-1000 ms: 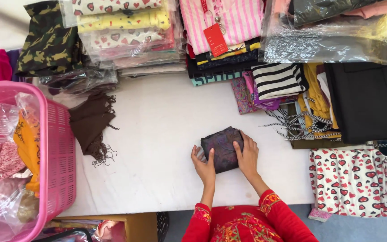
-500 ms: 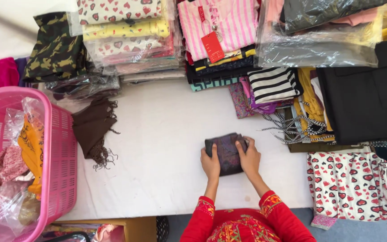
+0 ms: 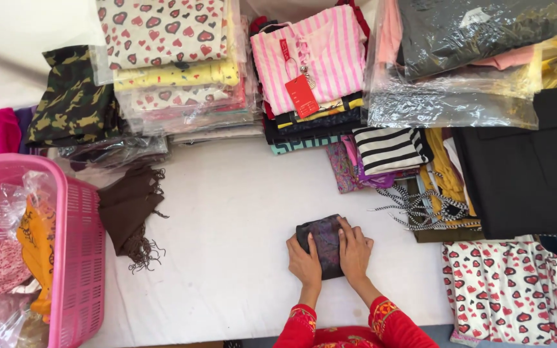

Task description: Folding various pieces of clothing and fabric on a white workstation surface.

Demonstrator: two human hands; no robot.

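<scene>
A small dark folded cloth (image 3: 325, 240) with a purple pattern lies on the white table (image 3: 227, 245) near its front edge. My left hand (image 3: 304, 261) rests flat on the cloth's left side. My right hand (image 3: 355, 251) presses on its right side. Both hands hold the folded bundle down between them, fingers pointing away from me. Red embroidered sleeves (image 3: 349, 325) cover my wrists.
A pink plastic basket (image 3: 78, 258) with bagged clothes stands at the left. A brown fringed scarf (image 3: 127, 212) lies beside it. Stacks of folded, bagged garments (image 3: 175, 71) line the back. A heart-print fabric (image 3: 504, 290) and a black cloth (image 3: 523, 167) sit at the right.
The folded cloth has been turned from a slant to lie straight, and both hands now sit squarely on its two sides. The camera view has shifted slightly.
</scene>
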